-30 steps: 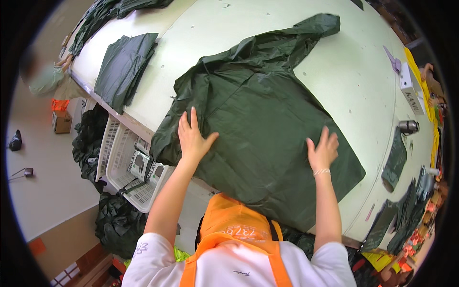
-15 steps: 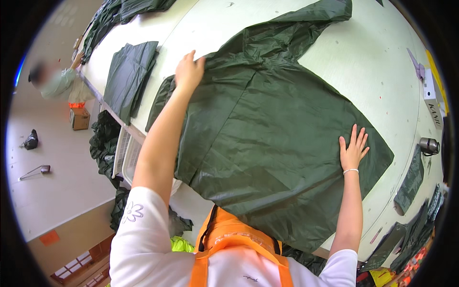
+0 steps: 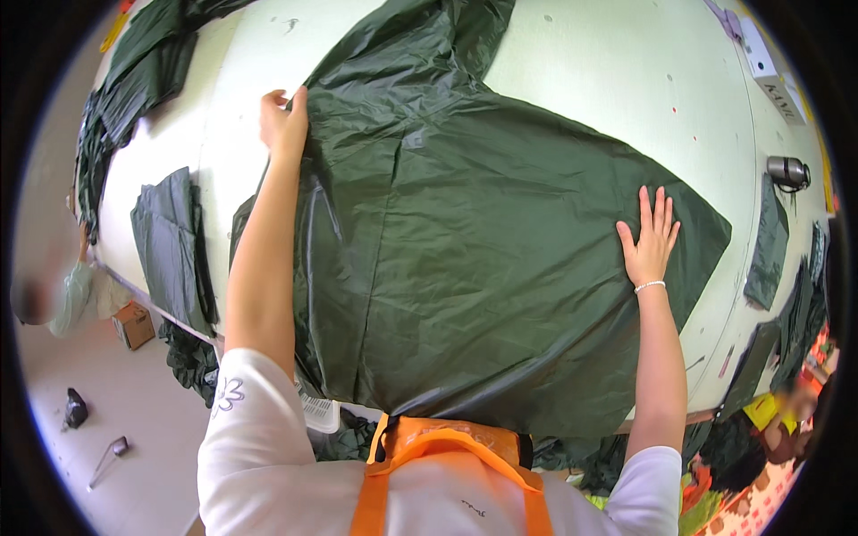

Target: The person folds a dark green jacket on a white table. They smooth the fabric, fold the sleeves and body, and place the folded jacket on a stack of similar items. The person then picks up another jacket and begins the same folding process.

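Note:
A large dark green rain garment point(image 3: 500, 259) of thin, shiny cloth lies spread over the pale table, its lower edge reaching my waist. Creases gather at its upper part, which runs out of view at the top. At its upper left edge is my left hand point(image 3: 284, 129), with fingers curled and a bit of the cloth showing between them. My right hand point(image 3: 651, 241) rests flat on the right side of the garment, fingers spread and palm down. Beneath my left forearm, part of the garment's left edge is hidden.
Folded green cloth point(image 3: 172, 250) lies left on the table point(image 3: 599, 62), with more heaped green cloth point(image 3: 134, 89) beyond. At right are a metal flask point(image 3: 788, 171), a white box point(image 3: 767, 67) and green pieces point(image 3: 767, 250). Another person point(image 3: 71, 299) is far left; a carton point(image 3: 133, 325) sits on the floor.
The view has turned, so the table's things appear shifted. My left hand's spread fingers have curled at the garment's upper left edge. My right hand stays flat on the cloth.

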Motion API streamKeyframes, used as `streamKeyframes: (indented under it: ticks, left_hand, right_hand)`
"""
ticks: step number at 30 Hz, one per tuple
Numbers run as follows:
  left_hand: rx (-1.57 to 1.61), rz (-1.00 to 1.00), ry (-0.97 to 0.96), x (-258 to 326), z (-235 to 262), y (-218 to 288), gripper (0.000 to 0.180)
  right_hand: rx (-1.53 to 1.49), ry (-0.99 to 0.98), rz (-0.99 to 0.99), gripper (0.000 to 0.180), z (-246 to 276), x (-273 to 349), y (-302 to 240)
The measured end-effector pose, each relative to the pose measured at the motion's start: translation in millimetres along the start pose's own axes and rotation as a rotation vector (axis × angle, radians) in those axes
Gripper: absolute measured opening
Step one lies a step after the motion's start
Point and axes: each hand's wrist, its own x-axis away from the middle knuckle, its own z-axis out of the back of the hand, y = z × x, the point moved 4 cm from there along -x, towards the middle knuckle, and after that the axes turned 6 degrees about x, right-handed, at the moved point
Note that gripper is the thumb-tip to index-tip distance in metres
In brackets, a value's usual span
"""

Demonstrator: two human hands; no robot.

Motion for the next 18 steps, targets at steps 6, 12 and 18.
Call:
streamKeyframes:
  ticks: [6,12,18]
  left_hand:
    - [-0.647,-0.457,-0.354,175.1,93.5,18.1,0.063]
    - [-0.429,-0.46,-0.367,168.3,84.2,-45.0,0.067]
    - [-0.473,-0.578,-0.19,91.4,34.2,-41.5,0.066]
  right_hand:
    - [-0.008,-0.024,-0.022,0.068,-3.4,1.6,1.6]
    - [-0.008,0.026,0.016,0.068,-14.0,-12.1,4.7]
    - [0.339,-0.093,-0.244,0.063,-13.0,-113.2,-13.9]
